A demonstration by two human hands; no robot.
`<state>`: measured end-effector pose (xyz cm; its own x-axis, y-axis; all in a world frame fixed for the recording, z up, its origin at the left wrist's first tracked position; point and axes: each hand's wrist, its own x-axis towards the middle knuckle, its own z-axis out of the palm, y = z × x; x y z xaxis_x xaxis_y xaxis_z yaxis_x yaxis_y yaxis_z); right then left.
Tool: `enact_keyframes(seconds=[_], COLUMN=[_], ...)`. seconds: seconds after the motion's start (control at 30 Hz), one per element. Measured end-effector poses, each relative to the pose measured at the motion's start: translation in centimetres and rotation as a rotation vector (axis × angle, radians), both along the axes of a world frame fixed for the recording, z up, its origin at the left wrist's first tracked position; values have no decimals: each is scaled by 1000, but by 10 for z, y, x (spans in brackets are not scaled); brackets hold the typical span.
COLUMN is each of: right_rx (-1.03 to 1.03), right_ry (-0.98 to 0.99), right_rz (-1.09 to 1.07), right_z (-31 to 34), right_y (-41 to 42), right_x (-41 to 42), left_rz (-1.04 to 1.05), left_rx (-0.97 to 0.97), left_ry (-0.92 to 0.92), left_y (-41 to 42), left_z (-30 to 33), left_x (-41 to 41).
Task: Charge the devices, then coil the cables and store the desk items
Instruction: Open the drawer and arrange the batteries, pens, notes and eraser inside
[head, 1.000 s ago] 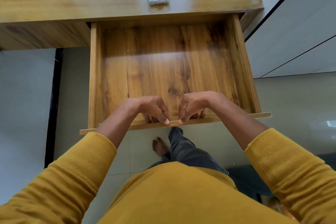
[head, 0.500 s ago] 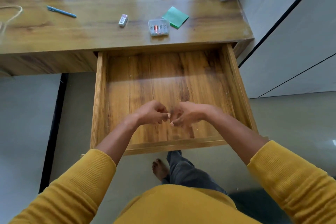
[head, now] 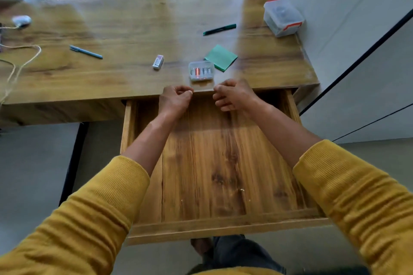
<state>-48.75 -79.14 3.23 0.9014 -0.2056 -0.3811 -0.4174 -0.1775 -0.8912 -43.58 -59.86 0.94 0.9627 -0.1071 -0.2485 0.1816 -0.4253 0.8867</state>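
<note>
The wooden drawer [head: 223, 223] is pulled out and bare inside. Over its back part, at the desk's front edge, my left hand [head: 175, 100] and my right hand [head: 233, 96] hover with fingers loosely curled, holding nothing. Just beyond them on the desk [head: 111, 78] lies a clear battery case [head: 201, 71]. A green paper pad [head: 220, 57] lies right of it, a small eraser [head: 158, 62] left of it. A blue pen [head: 86, 52] and a dark green pen [head: 219, 29] lie farther off. A pale cable [head: 20, 60] runs along the left edge.
A clear lidded box with an orange clip [head: 282, 17] stands at the desk's back right corner. A small grey device [head: 21, 21] sits at the back left. A white wall panel [head: 357, 73] stands close on the right. A barred window runs behind the desk.
Both hands let go of the drawer's front rail and moved forward over the open drawer to the desk edge. The view tilted up, bringing more of the desk into sight.
</note>
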Motion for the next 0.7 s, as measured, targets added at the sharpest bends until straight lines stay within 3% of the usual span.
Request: enact_keyframes(seconds=[0.33, 0.7], right_rx=[-39, -234], right_ry=[1, -13], right_rz=[-329, -383], right_z=[-49, -58], right_y=[-15, -10], right_x=[110, 130], left_rz=[174, 269], left_rx=[78, -4], left_ry=[-10, -26], left_y=[-41, -44], left_z=[-24, -41], left_x=[88, 97])
